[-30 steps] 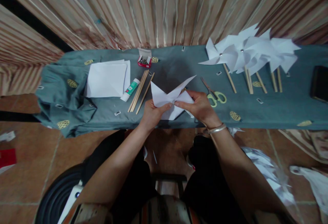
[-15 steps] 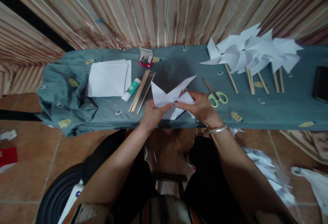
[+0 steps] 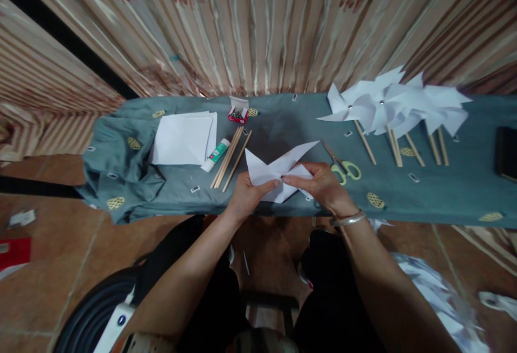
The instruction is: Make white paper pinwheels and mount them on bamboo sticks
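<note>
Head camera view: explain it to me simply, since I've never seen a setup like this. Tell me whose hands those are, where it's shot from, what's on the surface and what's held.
There is no machine here: the hands are a person's own, both bare. The camera sits on that person's head, looking forward and down, so you see the scene much as they would.

The left hand and right hand together hold a white paper pinwheel, thumbs near its middle.

On the patterned cloth, to the person's left, lie paper, a tube, sticks and an open box of small metal pieces. Scissors lie just right of the right hand; beyond them are other pinwheels, overlapping, on sticks.
</note>
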Available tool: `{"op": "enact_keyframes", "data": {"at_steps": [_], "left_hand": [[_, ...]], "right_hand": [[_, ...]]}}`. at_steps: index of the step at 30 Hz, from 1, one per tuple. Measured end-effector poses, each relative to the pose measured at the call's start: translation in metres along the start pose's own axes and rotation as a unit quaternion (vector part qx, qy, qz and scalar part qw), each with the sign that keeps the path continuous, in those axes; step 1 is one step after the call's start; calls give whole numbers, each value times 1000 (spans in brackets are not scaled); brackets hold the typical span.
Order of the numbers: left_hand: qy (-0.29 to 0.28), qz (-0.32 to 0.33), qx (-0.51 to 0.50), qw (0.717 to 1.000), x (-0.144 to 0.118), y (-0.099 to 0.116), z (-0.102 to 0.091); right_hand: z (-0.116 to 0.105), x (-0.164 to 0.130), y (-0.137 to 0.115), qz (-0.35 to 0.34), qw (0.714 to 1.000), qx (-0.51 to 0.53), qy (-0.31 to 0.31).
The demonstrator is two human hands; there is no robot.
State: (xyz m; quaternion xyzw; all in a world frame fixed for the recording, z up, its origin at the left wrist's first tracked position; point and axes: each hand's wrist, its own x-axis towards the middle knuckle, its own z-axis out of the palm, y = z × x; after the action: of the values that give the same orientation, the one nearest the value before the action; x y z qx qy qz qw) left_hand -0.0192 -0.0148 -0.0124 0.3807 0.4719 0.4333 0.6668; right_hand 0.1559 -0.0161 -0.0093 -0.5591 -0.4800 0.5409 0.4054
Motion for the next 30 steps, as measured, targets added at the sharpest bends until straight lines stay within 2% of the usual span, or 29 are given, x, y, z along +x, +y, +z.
{"op": "enact_keyframes", "data": {"at_steps": [8,11,13,14,16,18,19,20,25,29,30], "left_hand": [[-40,23,-44,998,4,7,-10],[8,30,-55,998,13,12,-21],[57,66,-2,996,21,15,-31],[75,108,55,990,24,16,-36],[90,182,199,959,31,19,-46],[85,229,333,911,37,21,-53],[80,252,388,883,40,21,-55],[78,260,412,870,44,22,-57],[56,258,566,781,64,21,-56],[50,232,689,685,76,20,-51],[52,234,703,670,77,20,-49]], "right_hand": [[-6,-1,-1,-5,1000,-13,-6],[-10,-3,-2,-14,1000,-16,-7],[-12,-5,-5,-19,1000,-11,-15],[-12,-6,-7,-20,1000,-7,-22],[-13,-8,-10,-22,999,1,-41],[-13,-11,-14,-32,998,-1,-57],[-13,-13,-15,-38,997,-5,-63],[-13,-14,-16,-43,997,-8,-70],[-10,-21,-20,-57,994,-9,-95],[-7,-25,-19,-55,993,-11,-104],[-6,-26,-19,-55,993,-10,-103]]}}
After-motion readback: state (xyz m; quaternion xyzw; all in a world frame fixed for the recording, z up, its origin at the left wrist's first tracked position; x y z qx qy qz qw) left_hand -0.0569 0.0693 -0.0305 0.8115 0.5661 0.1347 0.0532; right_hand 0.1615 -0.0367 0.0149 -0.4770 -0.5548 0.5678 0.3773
